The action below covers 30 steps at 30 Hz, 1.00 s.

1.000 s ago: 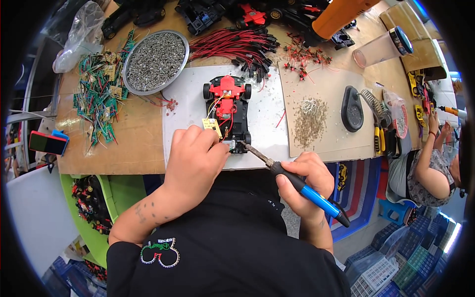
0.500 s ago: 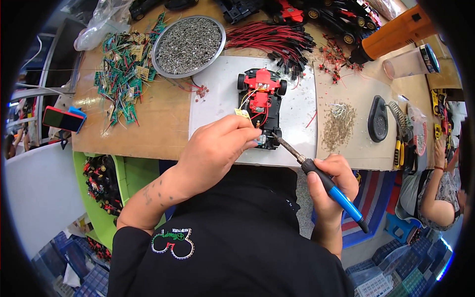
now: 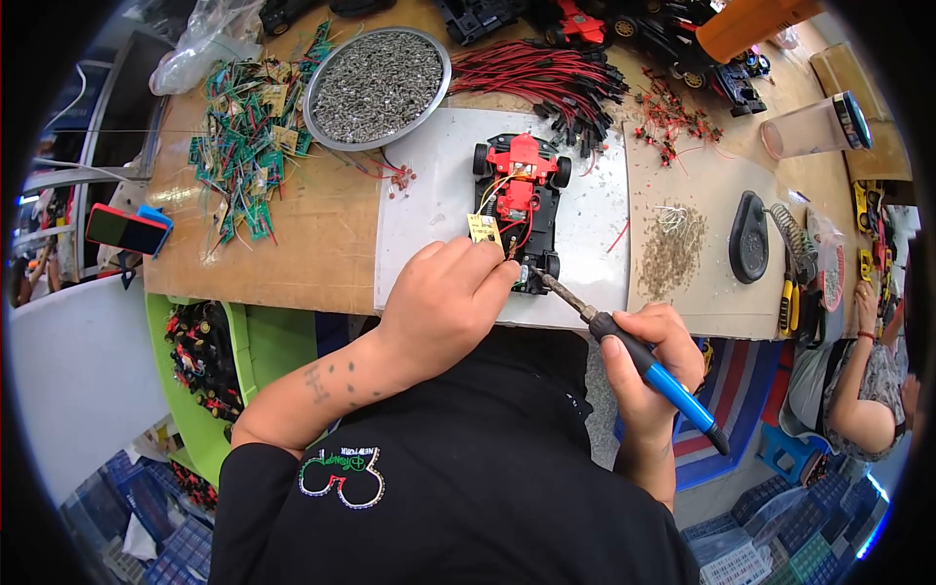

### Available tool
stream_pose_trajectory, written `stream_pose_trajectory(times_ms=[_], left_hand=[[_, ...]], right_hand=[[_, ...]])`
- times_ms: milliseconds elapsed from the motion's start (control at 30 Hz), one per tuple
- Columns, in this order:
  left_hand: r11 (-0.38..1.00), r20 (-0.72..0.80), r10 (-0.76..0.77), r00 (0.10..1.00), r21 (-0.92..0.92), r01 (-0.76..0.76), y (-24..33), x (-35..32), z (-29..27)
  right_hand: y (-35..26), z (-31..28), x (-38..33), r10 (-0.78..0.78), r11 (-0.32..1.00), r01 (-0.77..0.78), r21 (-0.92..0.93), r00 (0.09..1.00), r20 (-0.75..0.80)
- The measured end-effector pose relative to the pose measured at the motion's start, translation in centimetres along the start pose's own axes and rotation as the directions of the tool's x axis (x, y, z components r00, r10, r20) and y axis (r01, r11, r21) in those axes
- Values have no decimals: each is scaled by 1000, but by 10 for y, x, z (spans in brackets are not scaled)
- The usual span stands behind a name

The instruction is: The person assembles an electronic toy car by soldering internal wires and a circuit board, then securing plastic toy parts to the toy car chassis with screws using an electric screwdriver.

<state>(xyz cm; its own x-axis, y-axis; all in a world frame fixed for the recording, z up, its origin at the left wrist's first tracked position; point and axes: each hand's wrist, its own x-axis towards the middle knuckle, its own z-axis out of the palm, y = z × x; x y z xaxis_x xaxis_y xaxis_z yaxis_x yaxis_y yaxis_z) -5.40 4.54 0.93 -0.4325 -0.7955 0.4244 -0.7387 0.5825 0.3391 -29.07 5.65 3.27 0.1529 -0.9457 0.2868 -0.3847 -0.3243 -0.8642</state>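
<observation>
A toy car chassis (image 3: 547, 210) in black and red lies on a white board (image 3: 419, 210), with thin wires across it. My left hand (image 3: 450, 304) is at its near left corner, fingertips pinched together; what they hold is hidden. A small yellow circuit board (image 3: 484, 229) with wires leans out beyond my left knuckles, over the chassis's left side. My right hand (image 3: 655, 366) grips a soldering iron (image 3: 680, 395) with a blue and black handle. Its metal tip meets or nearly meets the chassis's near end, close to my left fingertips.
Left of the white board lie a pile of green circuit boards (image 3: 263, 136) and a round metal dish (image 3: 444, 73) of small metal parts. Red and black wires (image 3: 531, 76) lie behind the chassis. On the right are a black iron stand (image 3: 749, 239), a clear jar (image 3: 804, 132) and an orange cylindrical object (image 3: 756, 24).
My left hand has shifted slightly right, and more of the yellow circuit board shows. The iron's tip stays near the same spot. The orange object has moved farther back.
</observation>
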Motion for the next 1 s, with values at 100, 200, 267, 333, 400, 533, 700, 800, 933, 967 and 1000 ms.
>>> stream_pose_trajectory(times_ms=[100, 200, 267, 333, 400, 533, 700, 800, 933, 967, 1000], left_hand=[[1000, -1, -4, 1000, 17, 4, -1, 1, 2], [999, -13, -15, 1000, 31, 16, 1, 3, 4], [999, -11, -24, 1000, 36, 25, 2, 4, 4], [999, -8, -34, 999, 41, 35, 3, 5, 2], [996, 75, -79, 994, 56, 75, 5, 5, -1], [993, 106, -89, 990, 82, 80, 8, 9, -3], [992, 100, -82, 992, 101, 72, 8, 12, -2], [992, 113, -74, 991, 111, 62, 9, 13, -2], [992, 148, -66, 987, 120, 49, 9, 14, -4], [992, 159, -65, 985, 118, 46, 10, 15, -5], [992, 170, -63, 983, 117, 43, 10, 15, -6]], right_hand=[[0, 1, 0, 12, 1000, -12, -1, 1000, 7], [0, 2, 0, 17, 1000, -17, 3, 1000, 10], [0, 2, 0, 18, 1000, -18, 4, 1000, 12], [0, 3, 1, -3, 1000, 3, -4, 1000, 6], [0, 5, 1, 7, 1000, -7, -6, 1000, 11], [-3, 1, 5, -33, 999, 36, -40, 997, 73], [1, -2, 3, -15, 999, 15, 29, 1000, -4], [8, 0, 1, -13, 999, 13, 31, 1000, -13], [9, 14, 0, 31, 993, -24, 118, 998, -60], [9, 16, -2, 99, 978, -85, 190, 993, -67], [11, 17, -2, 100, 978, -86, 191, 993, -65]])
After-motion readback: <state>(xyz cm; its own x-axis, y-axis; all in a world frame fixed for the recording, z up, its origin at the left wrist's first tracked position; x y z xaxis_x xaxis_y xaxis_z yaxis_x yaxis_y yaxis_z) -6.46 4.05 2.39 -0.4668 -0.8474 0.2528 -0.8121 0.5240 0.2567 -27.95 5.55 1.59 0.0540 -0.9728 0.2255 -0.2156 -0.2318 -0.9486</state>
